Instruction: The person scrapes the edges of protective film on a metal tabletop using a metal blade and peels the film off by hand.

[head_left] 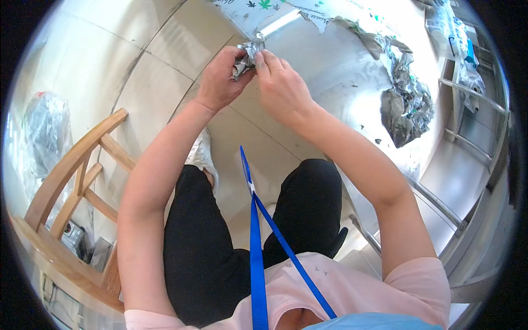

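A crumpled piece of silvery foil sheet is between my two hands, over the near-left edge of a shiny metal surface. My left hand is closed around its lower left side. The thumb and fingers of my right hand pinch its right side. Beyond my hands, a foil sheet printed with green and dark leaves lies on the metal surface; its near edge is torn and ragged. Whether the held piece is joined to that sheet, I cannot tell. More crumpled foil lies on the right of the surface.
To my left stands a wooden chair, with a clear plastic bag behind it. Metal rails and a rack with plastic-wrapped items are on the right. A blue lanyard hangs from my neck.
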Tool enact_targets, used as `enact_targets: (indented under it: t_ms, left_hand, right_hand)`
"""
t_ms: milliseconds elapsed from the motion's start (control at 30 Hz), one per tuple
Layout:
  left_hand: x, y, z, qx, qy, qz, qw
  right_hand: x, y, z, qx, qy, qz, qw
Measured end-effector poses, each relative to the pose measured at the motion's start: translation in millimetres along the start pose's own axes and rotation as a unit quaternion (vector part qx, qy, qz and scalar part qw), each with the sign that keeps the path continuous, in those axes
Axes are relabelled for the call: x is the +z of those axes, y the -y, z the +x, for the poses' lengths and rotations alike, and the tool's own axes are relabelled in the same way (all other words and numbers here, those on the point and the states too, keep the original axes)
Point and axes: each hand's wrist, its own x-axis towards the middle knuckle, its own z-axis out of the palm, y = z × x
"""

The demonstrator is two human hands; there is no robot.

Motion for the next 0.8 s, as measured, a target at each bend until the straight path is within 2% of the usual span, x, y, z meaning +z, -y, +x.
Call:
enact_targets:
  t_ms: [133, 167, 233, 267, 333, 367, 433, 467, 533, 600, 633, 700, 733, 767, 800]
  left_hand:
    - [2, -8, 7, 0.052, -0.02, -0.027, 0.998]
    - [4, -10, 10, 0.066, -0.024, -0.025, 0.997]
    - [9, -13, 15, 0.009, -0.035, -0.067, 0.997]
    - [12, -15, 18, -0.02, -0.042, -0.087, 0.995]
    - [14, -29, 21, -0.101, -0.07, -0.125, 0.985]
    - [14, -36, 26, -0.14, -0.084, -0.143, 0.976]
    - [16, -46, 41, -0.149, -0.119, -0.255, 0.948]
    - [17, -51, 45, -0.154, -0.138, -0.308, 0.929]
    - [21, -55, 47, -0.208, -0.036, -0.318, 0.924]
    - [29, -65, 45, -0.232, 0.057, -0.325, 0.915]
    - [38, -72, 41, -0.221, 0.07, -0.349, 0.908]
    - [58, -85, 30, -0.197, 0.097, -0.4, 0.89]
    - [63, -93, 26, -0.189, 0.051, -0.374, 0.906]
    - [63, -92, 23, -0.185, 0.056, -0.299, 0.934]
    - [60, -87, 20, -0.175, 0.062, -0.228, 0.956]
  right_hand:
    - [-9, -12, -4, -0.02, -0.022, 0.042, 0.999]
    - [-13, -12, -4, 0.021, -0.035, 0.09, 0.995]
    - [-24, -11, -6, 0.102, -0.063, 0.182, 0.976]
    - [-22, -16, 0, 0.185, -0.051, 0.255, 0.948]
    - [-12, -32, 16, 0.345, -0.028, 0.391, 0.853]
    - [-15, -32, 20, 0.331, -0.047, 0.504, 0.797]
    - [-18, -32, 28, 0.285, -0.079, 0.704, 0.646]
    - [-19, -35, 27, 0.27, -0.085, 0.675, 0.682]
    - [-25, -50, 17, 0.243, -0.099, 0.612, 0.747]
    - [-38, -64, -2, 0.241, -0.086, 0.416, 0.873]
    - [-45, -73, -14, 0.237, -0.078, 0.309, 0.918]
    - [-57, -101, -38, 0.274, -0.101, 0.279, 0.915]
    - [-66, -117, -49, 0.314, -0.137, 0.27, 0.9]
    - [-75, -136, -62, 0.355, -0.174, 0.257, 0.882]
    - [-89, -157, -74, 0.346, -0.121, 0.205, 0.907]
